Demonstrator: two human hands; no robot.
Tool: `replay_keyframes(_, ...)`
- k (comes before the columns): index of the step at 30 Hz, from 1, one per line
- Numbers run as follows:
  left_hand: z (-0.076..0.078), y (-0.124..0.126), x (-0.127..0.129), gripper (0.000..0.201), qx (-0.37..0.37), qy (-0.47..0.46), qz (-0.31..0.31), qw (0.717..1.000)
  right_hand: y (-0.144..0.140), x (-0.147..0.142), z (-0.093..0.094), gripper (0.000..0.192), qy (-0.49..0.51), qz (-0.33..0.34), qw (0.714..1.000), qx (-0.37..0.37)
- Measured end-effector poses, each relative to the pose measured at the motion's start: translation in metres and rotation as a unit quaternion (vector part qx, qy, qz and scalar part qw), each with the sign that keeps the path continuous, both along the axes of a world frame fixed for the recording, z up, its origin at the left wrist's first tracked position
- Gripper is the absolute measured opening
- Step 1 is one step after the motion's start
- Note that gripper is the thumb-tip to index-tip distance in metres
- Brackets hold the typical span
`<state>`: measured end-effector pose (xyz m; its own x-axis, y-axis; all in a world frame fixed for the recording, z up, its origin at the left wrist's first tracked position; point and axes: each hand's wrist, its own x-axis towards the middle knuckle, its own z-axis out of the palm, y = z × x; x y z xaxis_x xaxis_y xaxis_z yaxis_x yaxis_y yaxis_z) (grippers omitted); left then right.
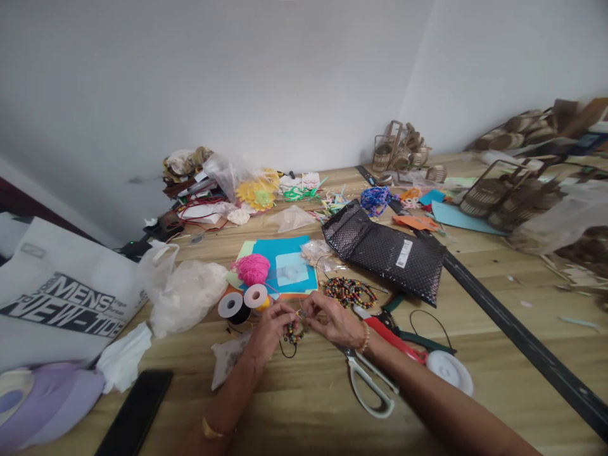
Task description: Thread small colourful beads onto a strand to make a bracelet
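My left hand and my right hand meet over the wooden table, both pinching a short strand of multicoloured beads on a dark cord. A loop of the cord hangs below the left fingers. A pile of finished bead strands lies just beyond my right hand. Two ribbon spools stand just behind my left hand, next to a pink yarn ball.
White-handled scissors, red-handled pliers and a white cord spool lie by my right forearm. Blue paper sheets, a black bubble mailer, a phone, plastic bags, a grey printed bag and woven baskets surround them.
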<state>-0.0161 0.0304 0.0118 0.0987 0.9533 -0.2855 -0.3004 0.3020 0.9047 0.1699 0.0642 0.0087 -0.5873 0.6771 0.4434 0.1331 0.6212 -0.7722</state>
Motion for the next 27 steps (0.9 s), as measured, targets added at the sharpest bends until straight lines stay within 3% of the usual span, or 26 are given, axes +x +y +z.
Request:
replay_keyframes(6, -0.002, 0.001, 0.003, 0.023, -0.022, -0.040, 0.018, 0.999, -0.002, -0.003, -0.007, 0.010, -0.045, -0.002, 0.992, 0.119)
replay_keyframes(11, -0.002, 0.000, 0.004, 0.022, -0.024, -0.048, 0.008, 0.999, -0.003, -0.005, -0.013, 0.025, -0.090, -0.026, 0.982, 0.166)
replay_keyframes(18, -0.004, -0.002, 0.006, 0.024, -0.016, -0.003, 0.015, 1.000, -0.003, -0.005, -0.014, 0.027, -0.078, -0.028, 0.987, 0.140)
replay_keyframes(27, -0.004, -0.003, 0.006, 0.017, 0.073, 0.129, -0.017, 0.989, -0.002, -0.004, -0.009, 0.020, -0.022, -0.002, 0.997, 0.069)
